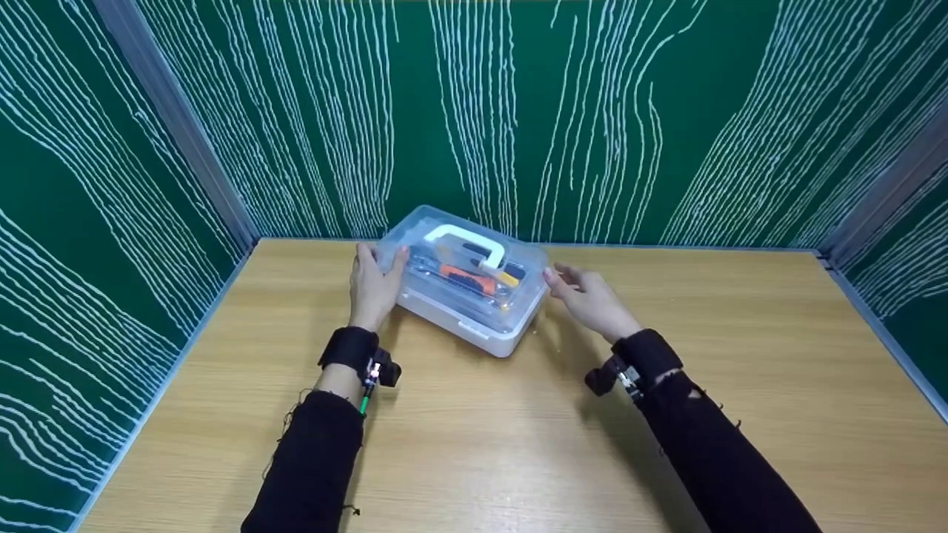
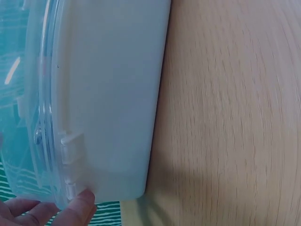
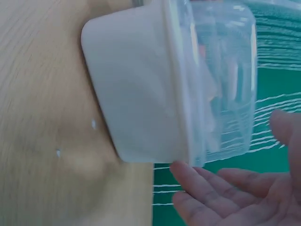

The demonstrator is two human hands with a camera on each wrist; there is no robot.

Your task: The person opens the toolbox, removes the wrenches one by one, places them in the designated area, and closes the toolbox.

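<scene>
A plastic toolbox with a clear lid and pale base sits at an angle near the back of the wooden table. Through the lid show an orange-and-black tool, a yellow piece and several dark items. The white carry handle lies folded on top. My left hand holds the box's left end, thumb over the lid edge; in the left wrist view its fingers touch the wall beside a hinge-like clip. At the right end, my right hand has extended fingers at the lid's rim, thumb apart.
Green panels with wavy white lines rise behind the table and on both sides. Small white specks lie on the wood by the box's right end. Dark straps with small cameras circle both wrists.
</scene>
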